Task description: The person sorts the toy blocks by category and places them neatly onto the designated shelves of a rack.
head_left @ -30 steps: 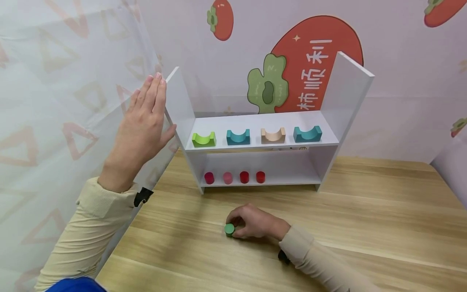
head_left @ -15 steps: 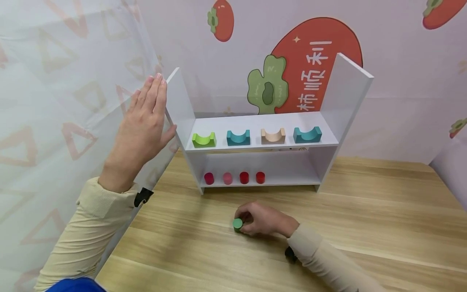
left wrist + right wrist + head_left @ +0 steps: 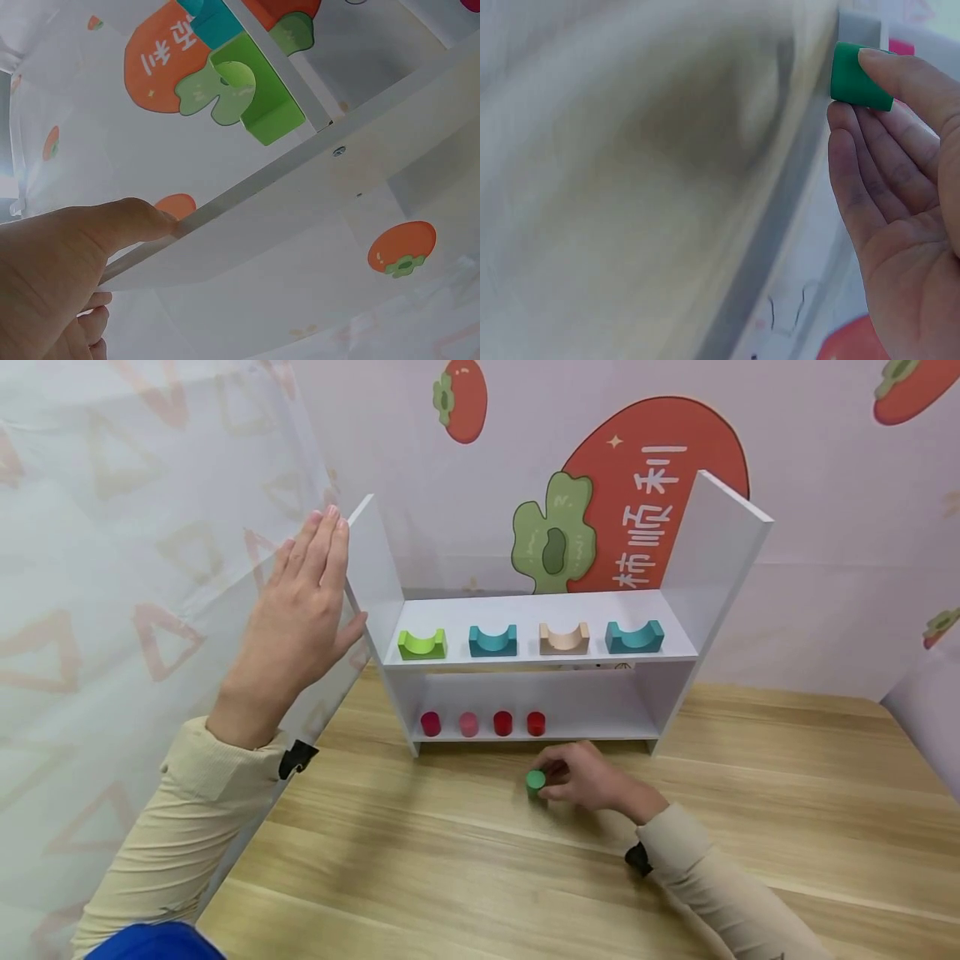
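Between the thumb and fingers of my right hand (image 3: pixel 592 779) is a small green cylinder block (image 3: pixel 536 781), just in front of the shelf's lower board. The right wrist view shows the thumb on one side of the green block and fingertips on the other. My left hand (image 3: pixel 296 602) rests against the left panel of the white shelf (image 3: pixel 540 605), fingers straight. In the left wrist view, its thumb (image 3: pixel 139 221) lies at the panel's edge. Several red and pink cylinder blocks (image 3: pixel 502 723) stand in a row on the lower board, toward its left.
The upper board carries a row of arch blocks: a lime one (image 3: pixel 422 647), a teal one (image 3: pixel 492 644), a beige one (image 3: pixel 564 642) and another teal one at the right. A wooden table (image 3: pixel 450 885) lies below, with a patterned cloth wall (image 3: pixel 840 510) behind.
My right hand has carried the green cylinder block to the right and away from me, closer to the shelf. The left hand stays against the left panel.
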Demonstrator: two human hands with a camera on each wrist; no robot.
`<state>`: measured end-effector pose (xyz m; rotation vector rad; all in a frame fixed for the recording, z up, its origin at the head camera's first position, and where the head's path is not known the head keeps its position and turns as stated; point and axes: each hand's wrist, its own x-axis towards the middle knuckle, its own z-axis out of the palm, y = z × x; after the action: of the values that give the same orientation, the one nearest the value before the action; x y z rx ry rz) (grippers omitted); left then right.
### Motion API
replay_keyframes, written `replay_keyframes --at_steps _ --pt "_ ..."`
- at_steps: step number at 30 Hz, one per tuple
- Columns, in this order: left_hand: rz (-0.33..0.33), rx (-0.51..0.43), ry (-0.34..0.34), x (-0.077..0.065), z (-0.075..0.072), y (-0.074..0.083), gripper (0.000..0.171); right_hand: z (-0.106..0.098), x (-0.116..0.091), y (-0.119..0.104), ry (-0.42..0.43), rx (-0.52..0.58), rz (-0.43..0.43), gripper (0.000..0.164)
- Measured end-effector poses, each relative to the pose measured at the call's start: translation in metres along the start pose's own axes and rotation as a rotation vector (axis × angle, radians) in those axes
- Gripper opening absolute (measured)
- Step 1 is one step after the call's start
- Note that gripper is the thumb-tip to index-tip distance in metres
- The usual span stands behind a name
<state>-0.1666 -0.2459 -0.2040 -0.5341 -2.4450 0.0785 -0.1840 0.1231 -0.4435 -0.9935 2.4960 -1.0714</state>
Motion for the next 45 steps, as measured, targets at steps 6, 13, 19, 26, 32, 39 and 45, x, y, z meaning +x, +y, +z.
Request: replay_keyframes --at_steps 6,13,19,26,32,39,45 --pt "-0.006 -0.002 -0.006 0.001 0.001 0.001 0.102 -0.029 -0.003 0.008 0.073 -0.078 0.034 0.022" --pt "-0.008 -0.007 -0.002 0.001 0.001 0.000 0.102 -0.055 -0.001 0.014 0.124 -0.087 0.063 0.020" --pt "-0.005 -0.010 -0.003 -0.001 0.001 -0.002 0.103 -0.065 0.007 0.021 0.177 -0.101 0.049 0.022" --pt "-0.001 -0.013 0.006 -0.004 0.002 -0.002 0.104 -0.067 0.013 0.026 0.210 -0.102 0.065 0.025" --pt "0.000 -0.020 0.014 -0.004 0.002 -0.002 0.102 -0.067 0.016 0.028 0.216 -0.117 0.094 0.027" --pt "0.003 -0.019 0.015 -0.004 0.002 -0.003 0.102 -0.065 0.018 0.027 0.201 -0.116 0.103 0.027" --pt "0.008 -0.012 0.018 -0.004 0.002 -0.004 0.102 -0.065 0.020 0.027 0.199 -0.114 0.104 0.028"
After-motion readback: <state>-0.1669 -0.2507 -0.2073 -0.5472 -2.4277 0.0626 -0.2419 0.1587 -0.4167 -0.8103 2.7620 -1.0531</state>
